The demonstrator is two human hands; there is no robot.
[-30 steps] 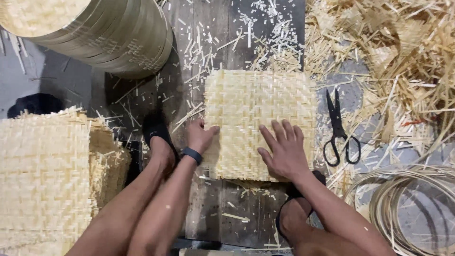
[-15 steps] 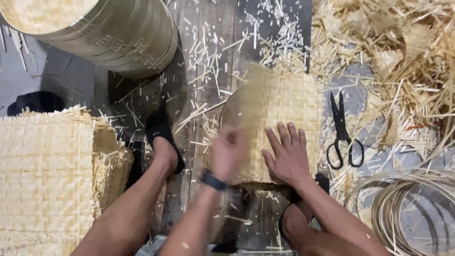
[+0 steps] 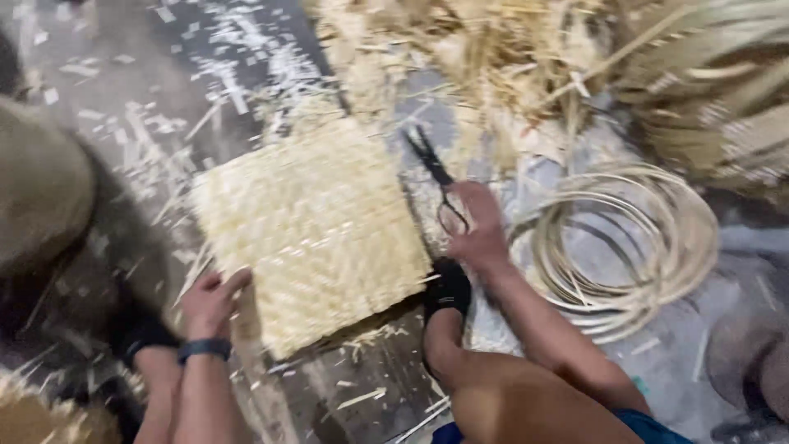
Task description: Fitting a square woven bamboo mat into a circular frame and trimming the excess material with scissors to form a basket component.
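A square pale woven straw mat [image 3: 312, 230] lies on the dark floor, turned at an angle. My left hand [image 3: 209, 300], with a dark band on the wrist, grips the mat's near left corner. My right hand [image 3: 477, 226] rests on the handles of black scissors [image 3: 436, 177] that lie just right of the mat; the picture is too blurred to tell if the fingers are through the loops. My foot in a black sandal [image 3: 448, 292] sits by the mat's near right corner.
A coil of thin cane strips [image 3: 633, 238] lies to the right. Heaps of loose straw [image 3: 509, 57] fill the back right. Pale chips litter the floor [image 3: 164, 107]. A large round woven roll [image 3: 41, 181] stands at the left edge.
The view has swung right. My right hand left the mat and went to the scissors. My left hand moved to the mat's near left corner, and the mat has turned.
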